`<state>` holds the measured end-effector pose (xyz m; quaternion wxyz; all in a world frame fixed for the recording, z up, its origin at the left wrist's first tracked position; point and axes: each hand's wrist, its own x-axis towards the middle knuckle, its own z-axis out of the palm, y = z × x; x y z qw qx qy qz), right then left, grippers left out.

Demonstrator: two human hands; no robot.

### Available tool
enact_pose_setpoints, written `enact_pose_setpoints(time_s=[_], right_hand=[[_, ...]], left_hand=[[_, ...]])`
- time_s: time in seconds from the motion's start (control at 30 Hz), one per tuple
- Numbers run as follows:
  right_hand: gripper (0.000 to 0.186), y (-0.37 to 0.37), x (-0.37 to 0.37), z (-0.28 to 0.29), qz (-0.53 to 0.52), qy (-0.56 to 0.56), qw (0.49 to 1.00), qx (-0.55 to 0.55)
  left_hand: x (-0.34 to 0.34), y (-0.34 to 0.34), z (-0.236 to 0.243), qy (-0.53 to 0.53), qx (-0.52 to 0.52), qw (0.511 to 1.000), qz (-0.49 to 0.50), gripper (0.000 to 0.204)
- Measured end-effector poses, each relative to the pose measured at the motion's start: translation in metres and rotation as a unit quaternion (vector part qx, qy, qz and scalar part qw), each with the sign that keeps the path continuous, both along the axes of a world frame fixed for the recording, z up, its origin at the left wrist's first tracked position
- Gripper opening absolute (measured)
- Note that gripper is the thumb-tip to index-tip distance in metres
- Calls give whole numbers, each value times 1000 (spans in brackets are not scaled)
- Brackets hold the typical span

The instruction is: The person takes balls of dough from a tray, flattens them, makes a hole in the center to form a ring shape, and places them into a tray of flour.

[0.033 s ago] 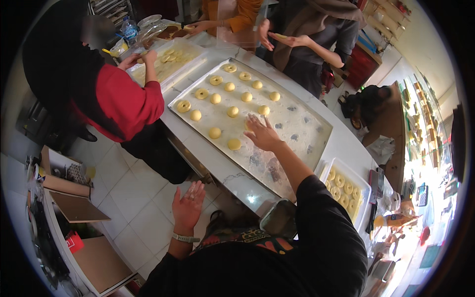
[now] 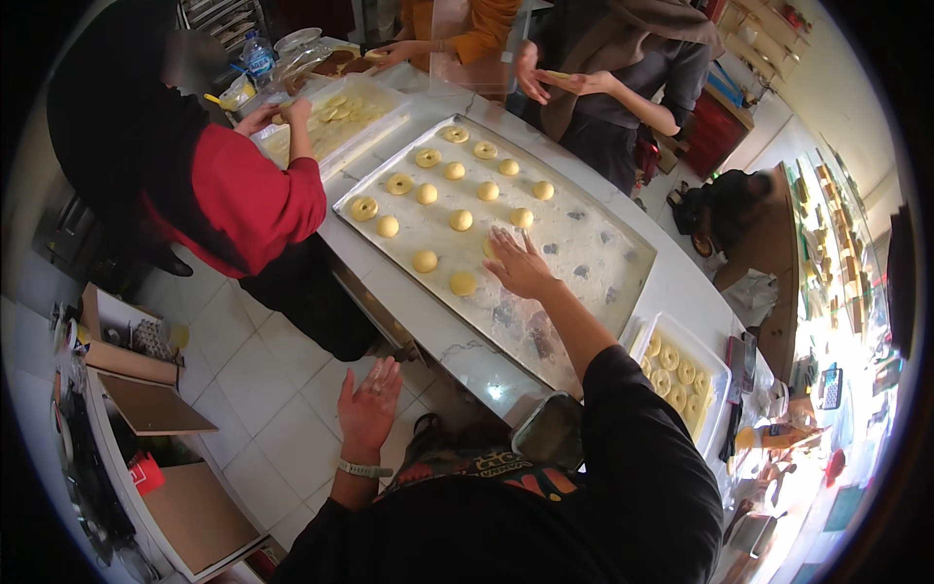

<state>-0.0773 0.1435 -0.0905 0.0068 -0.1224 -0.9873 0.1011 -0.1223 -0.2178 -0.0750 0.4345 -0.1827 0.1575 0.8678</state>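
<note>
My right hand lies palm down over the large metal tray, fingers stretched out. Under its fingertips a dough ball is mostly covered, so I cannot tell how flat it is. Near that hand sit a flattened dough piece and another dough ball. Several more balls stand in rows, and at the tray's left end are dough rings with holes. My left hand is held off the table's near edge, palm up, open and holding nothing; a watch is on its wrist.
A white tub of dough rings stands at right, a dark container by the near edge. At left a person in red sleeves works over a dough tray. Across the table, another person's hands hold dough; an orange-sleeved person stands beside.
</note>
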Motion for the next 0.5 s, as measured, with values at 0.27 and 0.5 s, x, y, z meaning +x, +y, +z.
enact_pose_setpoints(time_s=[0.27,0.5], right_hand=[[66,-6,-3,-6,-1,6,1000,15],[54,11,-3,1,-16,28,999,-7]], left_hand=[[1,-12,-4,1,-24,999,31,51],[9,-16,-2,11,-56,998,33,52]])
